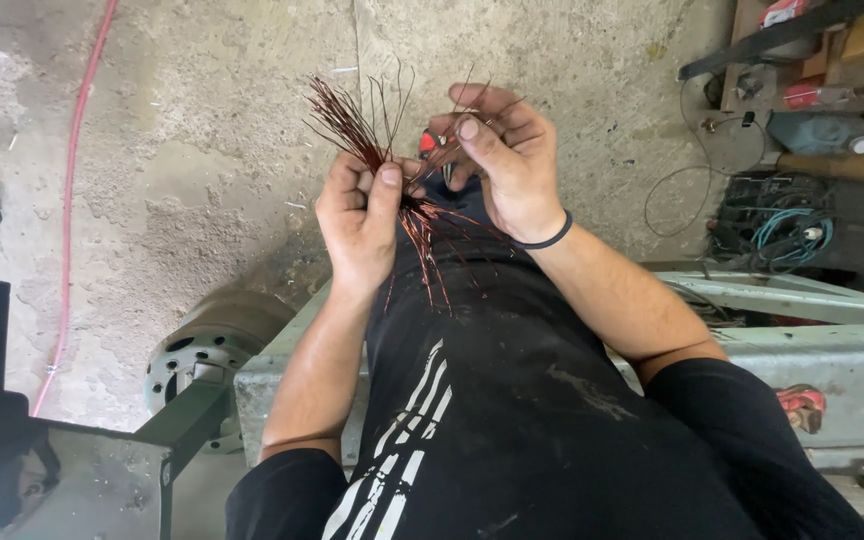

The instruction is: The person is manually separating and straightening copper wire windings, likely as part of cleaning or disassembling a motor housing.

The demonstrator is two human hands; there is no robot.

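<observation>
Left hand [357,215] is closed in a fist round a bundle of copper wire strands [372,150], thumb pressed up along the side. The strands fan out above the fist up and to the left, and more stick out below it, trailing down over the person's black trousers [492,380]. Right hand [502,160] sits just beside the left one, a bit higher, pinching a few thin strands between thumb and fingers, so it's gripping too. There's a black band [544,238] on the right wrist. Something small and red [426,143] peeks out between the two hands, can't tell what it is. Below the left forearm there's a grey-green motor housing [207,345]. Far off to the left of the hands a pink hose [70,190] runs across the concrete floor [202,150].
</observation>
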